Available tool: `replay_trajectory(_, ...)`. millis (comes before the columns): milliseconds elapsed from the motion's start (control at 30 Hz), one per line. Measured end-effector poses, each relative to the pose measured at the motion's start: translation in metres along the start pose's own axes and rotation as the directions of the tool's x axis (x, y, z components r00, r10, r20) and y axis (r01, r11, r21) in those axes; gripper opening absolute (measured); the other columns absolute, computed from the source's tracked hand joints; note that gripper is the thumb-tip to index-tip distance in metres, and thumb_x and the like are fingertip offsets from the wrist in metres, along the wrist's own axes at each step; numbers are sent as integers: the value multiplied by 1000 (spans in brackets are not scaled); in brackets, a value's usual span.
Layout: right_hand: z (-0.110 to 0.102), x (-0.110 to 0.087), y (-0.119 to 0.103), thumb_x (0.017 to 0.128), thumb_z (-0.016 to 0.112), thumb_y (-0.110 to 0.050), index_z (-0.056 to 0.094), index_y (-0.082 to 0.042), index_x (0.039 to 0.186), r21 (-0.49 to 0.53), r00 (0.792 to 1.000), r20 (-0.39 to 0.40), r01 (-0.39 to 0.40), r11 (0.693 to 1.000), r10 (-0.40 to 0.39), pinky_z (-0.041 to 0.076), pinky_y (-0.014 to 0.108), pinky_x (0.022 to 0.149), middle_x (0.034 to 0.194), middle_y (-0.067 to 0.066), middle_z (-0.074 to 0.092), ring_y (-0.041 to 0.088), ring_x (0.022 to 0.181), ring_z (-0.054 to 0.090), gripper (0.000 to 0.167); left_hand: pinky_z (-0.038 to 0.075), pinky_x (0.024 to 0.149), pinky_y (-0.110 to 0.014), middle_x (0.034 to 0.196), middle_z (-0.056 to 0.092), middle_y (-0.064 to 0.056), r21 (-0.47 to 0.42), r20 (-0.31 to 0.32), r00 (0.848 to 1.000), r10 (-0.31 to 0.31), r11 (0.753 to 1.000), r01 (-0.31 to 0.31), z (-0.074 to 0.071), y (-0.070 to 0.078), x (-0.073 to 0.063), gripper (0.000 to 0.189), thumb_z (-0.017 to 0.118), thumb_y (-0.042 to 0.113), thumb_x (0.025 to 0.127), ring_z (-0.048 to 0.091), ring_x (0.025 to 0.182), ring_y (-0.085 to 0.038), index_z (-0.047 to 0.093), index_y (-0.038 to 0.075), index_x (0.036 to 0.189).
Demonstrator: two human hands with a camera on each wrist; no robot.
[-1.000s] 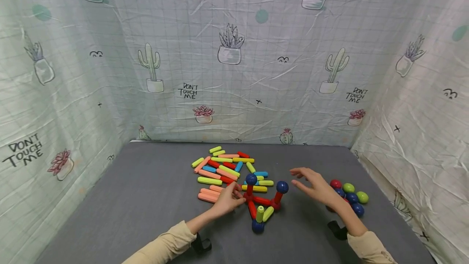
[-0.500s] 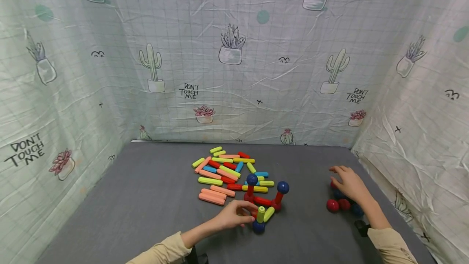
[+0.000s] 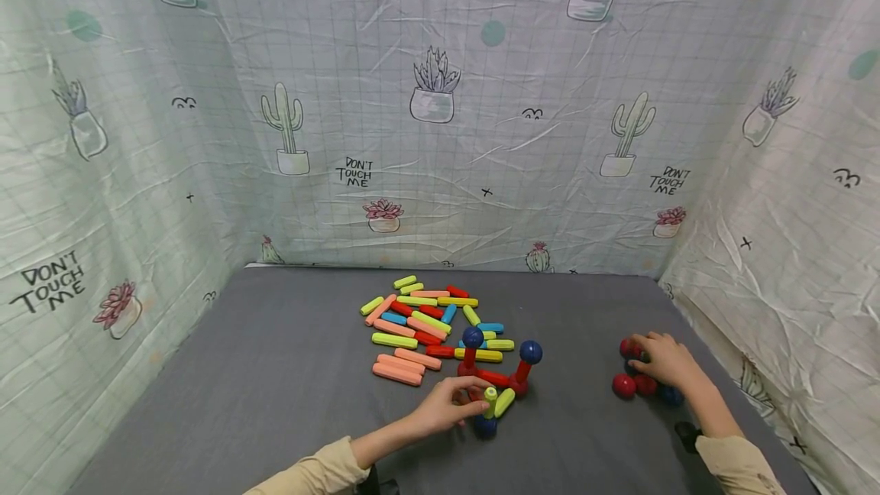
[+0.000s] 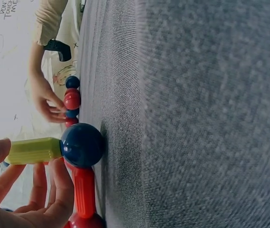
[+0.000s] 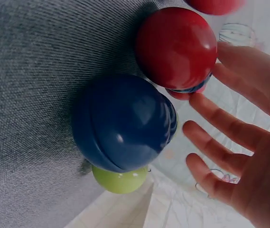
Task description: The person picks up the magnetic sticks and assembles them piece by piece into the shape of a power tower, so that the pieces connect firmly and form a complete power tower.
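Observation:
My left hand (image 3: 447,406) holds an upright yellow-green magnetic rod (image 3: 490,394) between thumb and fingers. That rod stands on a dark blue ball (image 4: 81,145), joined to a red rod (image 4: 84,192) in the left wrist view. Other red rods and red balls link up behind, with two blue balls on top, such as the blue ball (image 3: 531,351). Over at the right, my right hand (image 3: 665,361) reaches over a cluster of balls, fingers loosely extended. In the right wrist view its fingertips are close to a red ball (image 5: 177,47), beside a blue ball (image 5: 120,123).
Many loose rods in orange, yellow, red and blue lie left of and behind the structure, among them an orange rod (image 3: 397,374). A short yellow-green rod (image 3: 505,402) touches or nearly touches the structure. A patterned cloth (image 3: 440,159) hangs behind the grey table (image 3: 275,403).
My left hand has moved from the structure's left side down to the yellow-green rod and taken hold of it. My right hand has moved right, onto the balls.

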State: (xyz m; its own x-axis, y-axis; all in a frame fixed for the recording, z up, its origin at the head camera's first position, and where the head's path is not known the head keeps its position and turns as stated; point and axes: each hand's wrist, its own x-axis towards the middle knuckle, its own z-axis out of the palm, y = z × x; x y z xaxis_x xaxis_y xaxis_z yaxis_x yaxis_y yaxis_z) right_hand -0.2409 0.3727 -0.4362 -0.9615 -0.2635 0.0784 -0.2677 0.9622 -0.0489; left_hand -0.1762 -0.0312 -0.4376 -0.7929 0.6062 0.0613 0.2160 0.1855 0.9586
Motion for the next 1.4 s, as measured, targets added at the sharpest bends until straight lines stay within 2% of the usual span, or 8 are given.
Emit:
replay_trajectory(233,3,0,2,75,69,-24,62,-4,101,20,998,60,-18,1000,17,41,55,65,93,18,58,39,84,50,34,50,56,-46,100,59,-20,32,-3,1000,1,999,-1,2,0,1,22,55,13,88,58,75,-40,58,3,107)
replay_trajectory(467,8,2,3,76,67,-25,63,-9,100,42,997,81,-23,999,20,39,57,68,92,11,64,37,85,53,29,50,56,-46,101,60,-17,45,-6,1000,-14,999,15,4,-20,11,21,55,14,88,59,74,-36,58,8,108)
replay_trajectory(800,5,3,-3,74,69,-22,61,-8,98,26,999,-27,32,999,-31,42,52,63,92,14,63,36,83,55,30,50,51,-31,101,63,-14,83,-4,1000,-24,996,24,3,-30,15,27,59,17,86,60,67,-26,61,5,110)
replay_trajectory(1033,-11,3,-31,74,69,-15,60,0,99,158,985,-140,126,979,-104,46,34,61,90,11,56,23,76,54,30,51,53,-31,102,64,-13,95,2,1000,-28,995,27,4,-33,16,24,58,19,86,58,71,-12,62,8,108)
replay_trajectory(1133,-18,5,-49,73,71,-12,60,-1,98,202,959,-233,209,957,-160,44,27,58,86,7,52,17,72,52,29,51,54,-33,102,64,-12,96,0,1000,-29,995,29,4,-33,17,24,58,18,86,57,72,-11,62,9,108)
replay_trajectory(1267,-27,7,-77,69,74,-7,61,-4,98,212,885,-393,352,912,-250,46,25,59,86,3,51,10,71,50,32,51,54,-35,103,64,-12,92,-5,999,-32,995,32,4,-33,16,24,57,17,87,58,73,-15,61,10,109)
replay_trajectory(1333,-34,7,-92,68,74,-6,61,-6,99,216,854,-440,401,890,-278,47,26,61,89,3,53,9,72,49,34,51,54,-35,103,64,-12,89,-4,1000,-29,996,30,4,-32,16,24,57,17,87,59,74,-17,61,10,109)
replay_trajectory(1400,-41,5,-106,69,74,-6,60,-9,103,234,842,-454,429,872,-293,48,25,64,94,2,55,8,75,52,36,51,54,-36,103,64,-12,87,-3,1000,-28,996,28,4,-32,16,24,57,17,87,59,74,-18,61,9,109)
